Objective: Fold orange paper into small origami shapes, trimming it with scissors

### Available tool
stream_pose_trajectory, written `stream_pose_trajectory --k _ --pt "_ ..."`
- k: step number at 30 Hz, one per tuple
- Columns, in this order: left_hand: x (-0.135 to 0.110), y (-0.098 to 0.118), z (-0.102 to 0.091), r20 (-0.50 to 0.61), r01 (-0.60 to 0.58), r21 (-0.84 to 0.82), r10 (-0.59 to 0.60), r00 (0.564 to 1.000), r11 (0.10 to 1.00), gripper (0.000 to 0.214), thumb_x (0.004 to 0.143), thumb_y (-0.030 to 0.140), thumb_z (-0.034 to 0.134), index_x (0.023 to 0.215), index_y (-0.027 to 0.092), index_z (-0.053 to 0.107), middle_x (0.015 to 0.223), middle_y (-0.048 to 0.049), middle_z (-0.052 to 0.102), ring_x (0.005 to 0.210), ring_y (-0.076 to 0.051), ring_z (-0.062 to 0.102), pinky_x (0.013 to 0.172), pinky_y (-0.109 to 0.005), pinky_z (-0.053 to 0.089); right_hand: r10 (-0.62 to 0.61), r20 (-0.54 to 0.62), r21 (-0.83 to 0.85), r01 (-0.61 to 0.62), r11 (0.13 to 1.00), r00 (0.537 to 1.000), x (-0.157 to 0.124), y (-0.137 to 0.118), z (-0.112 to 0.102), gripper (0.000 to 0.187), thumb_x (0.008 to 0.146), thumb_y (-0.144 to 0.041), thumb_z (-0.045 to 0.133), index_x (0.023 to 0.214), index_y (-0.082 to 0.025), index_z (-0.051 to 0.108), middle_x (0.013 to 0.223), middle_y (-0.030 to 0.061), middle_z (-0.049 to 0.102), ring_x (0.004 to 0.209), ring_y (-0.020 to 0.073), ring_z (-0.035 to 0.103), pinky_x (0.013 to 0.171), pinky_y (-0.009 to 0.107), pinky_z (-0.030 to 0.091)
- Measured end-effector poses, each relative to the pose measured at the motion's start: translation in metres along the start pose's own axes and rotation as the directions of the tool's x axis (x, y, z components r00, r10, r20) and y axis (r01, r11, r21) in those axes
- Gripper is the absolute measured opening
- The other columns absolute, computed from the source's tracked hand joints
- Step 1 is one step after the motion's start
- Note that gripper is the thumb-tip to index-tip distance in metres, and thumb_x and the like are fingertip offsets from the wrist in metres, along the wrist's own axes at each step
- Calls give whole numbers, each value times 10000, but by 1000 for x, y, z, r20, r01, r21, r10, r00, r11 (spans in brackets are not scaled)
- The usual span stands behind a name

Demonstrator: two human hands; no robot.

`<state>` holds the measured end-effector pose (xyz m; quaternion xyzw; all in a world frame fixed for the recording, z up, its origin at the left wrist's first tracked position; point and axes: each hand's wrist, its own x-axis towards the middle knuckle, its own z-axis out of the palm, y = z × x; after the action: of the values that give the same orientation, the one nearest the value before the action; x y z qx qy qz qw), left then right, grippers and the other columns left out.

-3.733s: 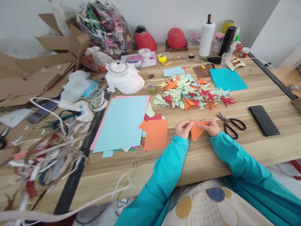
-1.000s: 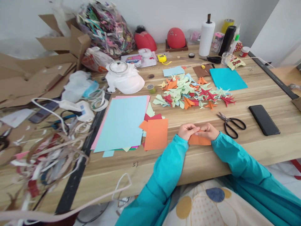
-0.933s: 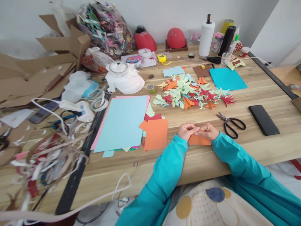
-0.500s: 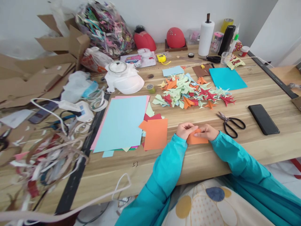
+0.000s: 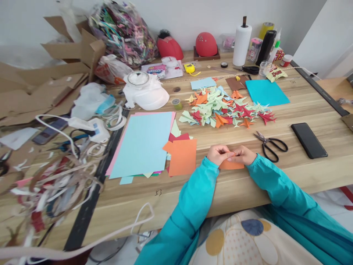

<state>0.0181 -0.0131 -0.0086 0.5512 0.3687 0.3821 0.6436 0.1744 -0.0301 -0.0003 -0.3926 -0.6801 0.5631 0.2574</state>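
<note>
Near the table's front edge, a small orange sheet of paper (image 5: 232, 165) lies under my fingers, its upper part bent over. My left hand (image 5: 218, 154) pinches its upper left side. With thumb and fingers closed, my right hand (image 5: 243, 155) grips the upper right side, and the fingertips of both hands meet. Part of the paper is hidden by my fingers. To the left rests a larger orange sheet (image 5: 182, 158). Black-handled scissors (image 5: 270, 144) lie to the right of my right hand. Beyond my hands is a heap of folded paper shapes (image 5: 217, 106) in green, orange, red and blue.
A stack of large sheets topped with light blue (image 5: 143, 143) lies left. A black phone (image 5: 309, 140) is at the right, and a turquoise sheet (image 5: 267, 92) behind the heap. Tangled ribbons (image 5: 60, 187), a power strip (image 5: 96, 129) and cardboard (image 5: 41, 88) crowd the far left.
My fingertips have drawn together over the orange paper, and its upper edge is bent further down. The other things on the table have not moved.
</note>
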Motion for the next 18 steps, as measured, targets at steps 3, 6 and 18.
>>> stream_pose_trajectory --k 3,6,18 --pt "1 0 0 -1 -13 -28 13 1000 1000 291 529 322 764 459 126 560 495 15 528 490 -68 435 479 -213 315 16 -11 19 -16 1000 1000 0 -1 1 521 693 -514 597 435 -150 327 477 -77 188 476 33 183 427 209 144" --pt "2 0 0 -10 6 -41 -6 1000 999 294 524 336 763 457 129 564 489 18 524 491 -70 430 483 -217 312 32 -21 51 -31 998 999 0 -1 2 519 678 -513 611 434 -149 334 473 -78 194 472 30 182 427 207 144" --pt "1 2 2 -90 8 52 -3 996 999 369 620 437 665 455 129 547 451 32 464 479 -65 370 484 -218 288 104 14 154 -105 982 994 0 -6 1 500 647 -549 618 457 -124 435 434 -78 303 430 25 246 397 190 193"
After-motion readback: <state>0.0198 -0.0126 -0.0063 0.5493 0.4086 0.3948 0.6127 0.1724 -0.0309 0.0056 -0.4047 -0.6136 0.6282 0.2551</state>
